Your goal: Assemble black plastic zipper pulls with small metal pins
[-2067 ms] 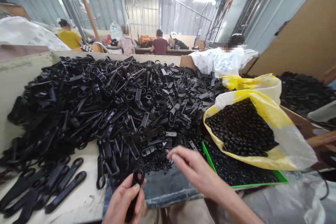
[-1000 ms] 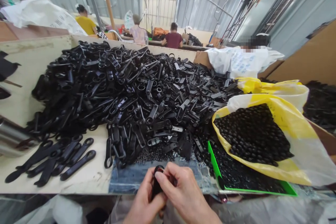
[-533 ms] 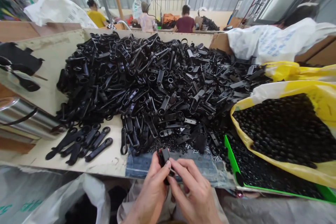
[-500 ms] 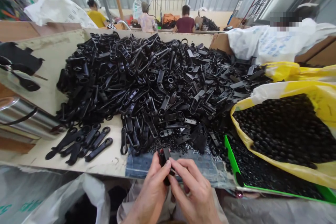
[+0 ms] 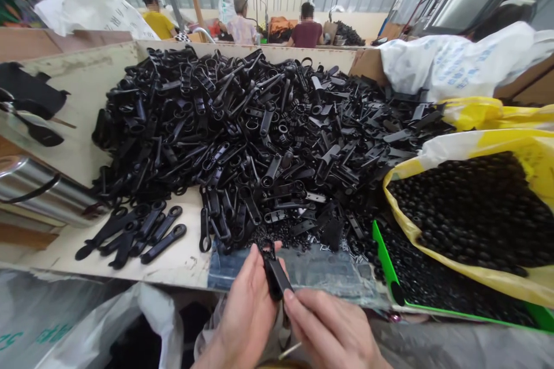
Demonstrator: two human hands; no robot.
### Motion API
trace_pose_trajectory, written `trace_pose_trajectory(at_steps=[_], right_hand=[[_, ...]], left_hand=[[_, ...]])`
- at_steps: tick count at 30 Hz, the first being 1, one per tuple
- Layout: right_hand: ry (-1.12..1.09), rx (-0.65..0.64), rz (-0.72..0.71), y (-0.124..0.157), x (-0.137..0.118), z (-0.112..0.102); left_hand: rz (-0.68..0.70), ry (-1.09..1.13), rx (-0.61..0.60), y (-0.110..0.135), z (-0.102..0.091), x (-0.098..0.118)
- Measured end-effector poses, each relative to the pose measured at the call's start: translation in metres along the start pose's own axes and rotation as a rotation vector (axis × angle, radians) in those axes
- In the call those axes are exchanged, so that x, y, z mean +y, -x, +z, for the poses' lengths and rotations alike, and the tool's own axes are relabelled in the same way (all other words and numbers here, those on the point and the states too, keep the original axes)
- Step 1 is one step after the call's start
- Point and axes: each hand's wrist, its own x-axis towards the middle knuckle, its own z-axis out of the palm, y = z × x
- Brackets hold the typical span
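Note:
In the head view, a black plastic handle (image 5: 272, 273) with a ring at its far end lies tilted in my left hand (image 5: 247, 311), whose fingers and palm close around it from the left. My right hand (image 5: 331, 323) pinches the near end of the handle's flat black top piece between thumb and fingers. Both hands are over the front edge of the worktable, by a blue cloth (image 5: 329, 274). Just beyond them is a large heap of black plastic parts (image 5: 242, 121). Small silver pins (image 5: 357, 256) lie scattered by the cloth.
Several ringed handles (image 5: 160, 236) lie at the left near a steel flask (image 5: 47, 193). To the right, a yellow bag (image 5: 419, 236) of black balls stands over a green tray (image 5: 383, 262) of small black pieces. Several people sit at the back. An open white sack (image 5: 167, 323) is below left.
My left hand has opened up and turned, showing the handle's ring end. My right hand has slid down toward me to the handle's near end.

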Motion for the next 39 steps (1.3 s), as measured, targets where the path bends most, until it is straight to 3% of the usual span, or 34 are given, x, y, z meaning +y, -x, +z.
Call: trace_pose_trajectory(at_steps=[9,14,21,24,28,30,31,34,36,37,39], right_hand=[[0.104,-0.131,-0.139,-0.015,0.000,-0.001],[0.117,-0.114,-0.184,-0.020,-0.001,-0.004],[0.100,-0.020,-0.187,-0.012,0.006,0.004],[0.087,-0.060,-0.202,-0.007,0.008,0.005],[0.049,-0.128,-0.170,0.002,0.008,0.004],[-0.049,-0.117,-0.033,0.008,0.007,0.003],[-0.121,-0.085,0.102,0.010,0.007,0.002],[-0.405,0.024,0.691,0.013,0.007,0.002],[-0.718,-0.042,1.005,0.011,0.009,0.003],[-0.904,-0.114,1.080,0.009,0.010,0.004],[-1.177,-0.226,1.090,0.007,0.013,0.006]], left_hand=[[-0.011,-0.015,0.049,-0.005,0.000,-0.012],[-0.007,0.043,0.041,-0.004,0.003,-0.015],[0.032,0.000,-0.033,-0.015,-0.012,-0.026],[0.090,-0.073,-0.070,-0.014,-0.014,-0.027],[0.173,-0.348,-0.173,-0.012,-0.019,-0.026],[0.211,-0.471,-0.191,-0.013,-0.025,-0.025],[0.212,-0.526,-0.210,-0.013,-0.028,-0.024],[0.144,-0.710,-0.342,-0.010,-0.032,-0.019],[0.101,-0.841,-0.421,-0.003,-0.032,-0.013],[0.087,-0.904,-0.436,0.001,-0.031,-0.010],[0.057,-1.035,-0.440,0.008,-0.035,-0.005]])
